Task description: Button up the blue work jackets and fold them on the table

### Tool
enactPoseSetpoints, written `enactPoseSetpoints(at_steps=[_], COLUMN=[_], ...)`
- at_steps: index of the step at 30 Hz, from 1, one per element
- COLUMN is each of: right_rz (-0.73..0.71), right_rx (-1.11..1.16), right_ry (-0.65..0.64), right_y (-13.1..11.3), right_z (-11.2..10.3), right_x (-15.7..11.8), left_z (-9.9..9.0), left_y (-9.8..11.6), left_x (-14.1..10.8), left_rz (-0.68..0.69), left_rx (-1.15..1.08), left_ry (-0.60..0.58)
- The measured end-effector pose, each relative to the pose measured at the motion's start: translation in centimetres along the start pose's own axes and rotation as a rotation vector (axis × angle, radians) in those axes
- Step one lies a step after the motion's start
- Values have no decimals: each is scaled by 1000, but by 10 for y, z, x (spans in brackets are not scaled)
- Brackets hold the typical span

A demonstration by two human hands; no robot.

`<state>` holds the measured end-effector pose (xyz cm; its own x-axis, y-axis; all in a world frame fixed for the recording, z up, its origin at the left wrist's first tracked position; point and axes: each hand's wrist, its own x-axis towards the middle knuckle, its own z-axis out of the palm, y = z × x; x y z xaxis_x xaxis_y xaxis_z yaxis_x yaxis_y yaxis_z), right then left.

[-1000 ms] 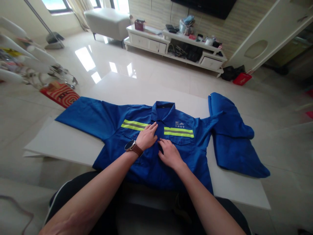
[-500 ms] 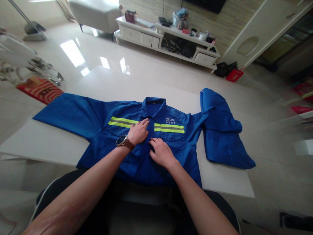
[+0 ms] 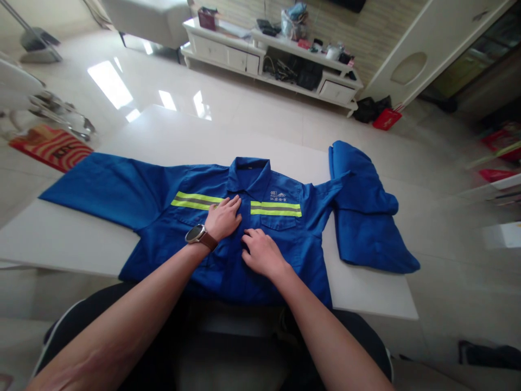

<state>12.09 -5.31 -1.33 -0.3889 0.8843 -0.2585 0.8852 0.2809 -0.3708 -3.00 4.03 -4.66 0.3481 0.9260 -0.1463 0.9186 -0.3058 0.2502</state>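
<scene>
A blue work jacket [image 3: 280,252] with yellow-and-grey reflective strips lies spread front up on the white table, collar pointing away from me. My left hand [image 3: 223,219], with a watch [image 3: 196,234] at its wrist, rests flat on the front placket below the collar, fingers stretched out. Just nearer to me and to the right, my right hand [image 3: 262,251] lies on the placket with its fingers lightly bent and apart. One sleeve [image 3: 109,187] reaches out to the left; the other runs to the right, up to a folded blue garment [image 3: 366,233].
The white table [image 3: 374,296] extends under the clothes. A red patterned paper bag [image 3: 57,147] stands by its left end. Beyond the tiled floor are a white TV cabinet [image 3: 223,49] with several items, a grey seat [image 3: 146,21] and a red bag [image 3: 386,118].
The whole view has shifted slightly, so everything sits a little further left and up. Both hands stay at the same spots on the jacket's placket.
</scene>
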Motion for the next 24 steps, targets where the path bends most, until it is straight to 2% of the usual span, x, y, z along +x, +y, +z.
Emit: enactPoseSetpoints(at_steps=[4, 17, 24], right_rz=[-4, -15, -11], right_rx=[-22, -57, -70], right_ry=[-3, -10, 2], right_y=[0, -3, -4], right_z=[1, 3, 4], right_x=[1, 3, 4], left_z=[1, -11, -12], left_y=[3, 11, 12], left_x=[-4, -6, -4], left_rz=[33, 42, 1], left_rx=[-6, -5, -27], left_ry=[29, 58, 49])
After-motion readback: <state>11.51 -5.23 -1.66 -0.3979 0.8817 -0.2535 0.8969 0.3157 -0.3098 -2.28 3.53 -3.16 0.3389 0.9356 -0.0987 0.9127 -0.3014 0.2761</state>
